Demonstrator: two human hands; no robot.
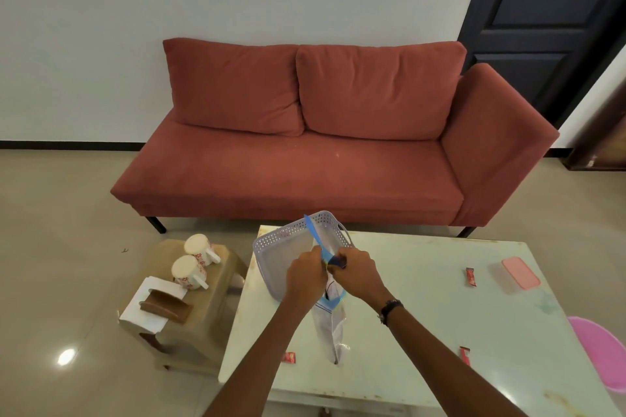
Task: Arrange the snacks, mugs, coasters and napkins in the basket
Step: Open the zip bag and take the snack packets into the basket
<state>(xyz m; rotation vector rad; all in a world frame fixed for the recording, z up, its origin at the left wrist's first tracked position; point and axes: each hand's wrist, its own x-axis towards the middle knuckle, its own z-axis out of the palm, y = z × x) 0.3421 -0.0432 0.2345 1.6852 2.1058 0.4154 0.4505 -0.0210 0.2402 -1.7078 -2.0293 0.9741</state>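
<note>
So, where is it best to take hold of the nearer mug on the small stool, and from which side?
Probably the handle of the nearer mug. The mug lies on its side on the stool, with the handle pointing right toward the table. Come from that right side and close the grip around the handle; the round body could roll.

Occluded and cropped items

The hands hid the basket's [271, 247] near wall; right of the basket, the pink tub [599, 352] was cropped by the frame edge; red sachet [471, 276] print was illegible.
</note>
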